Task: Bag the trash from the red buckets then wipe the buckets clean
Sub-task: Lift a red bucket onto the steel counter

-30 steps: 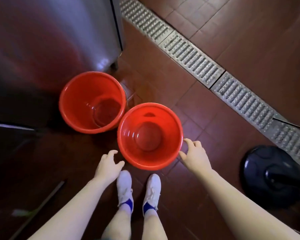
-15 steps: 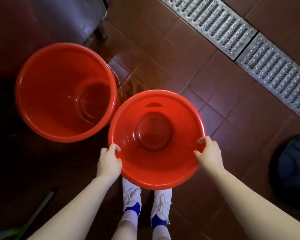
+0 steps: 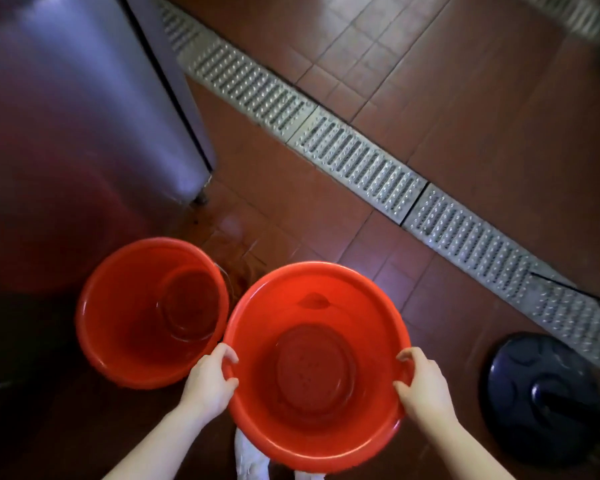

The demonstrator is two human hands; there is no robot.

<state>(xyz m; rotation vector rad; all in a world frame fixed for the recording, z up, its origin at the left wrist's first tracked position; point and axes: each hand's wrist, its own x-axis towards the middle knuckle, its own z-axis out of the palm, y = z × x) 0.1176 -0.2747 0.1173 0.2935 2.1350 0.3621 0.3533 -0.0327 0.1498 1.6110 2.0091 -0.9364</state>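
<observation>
Two red buckets are in view, both with nothing inside. The right bucket (image 3: pixel 317 362) is lifted above my feet. My left hand (image 3: pixel 208 381) grips its left rim and my right hand (image 3: pixel 421 384) grips its right rim, fingers curled over the edge. The left bucket (image 3: pixel 146 313) stands on the floor beside it, close to the metal cabinet, with a thin wire handle at its right side.
A steel cabinet (image 3: pixel 84 109) on a short leg fills the upper left. A metal drain grate (image 3: pixel 354 157) runs diagonally across the red tile floor. A black round stand base (image 3: pixel 541 393) sits at the right. My white shoes show under the held bucket.
My hands went from beside the right bucket to gripping its rim on both sides. The bucket has come up off the floor toward me. The view has tilted forward.
</observation>
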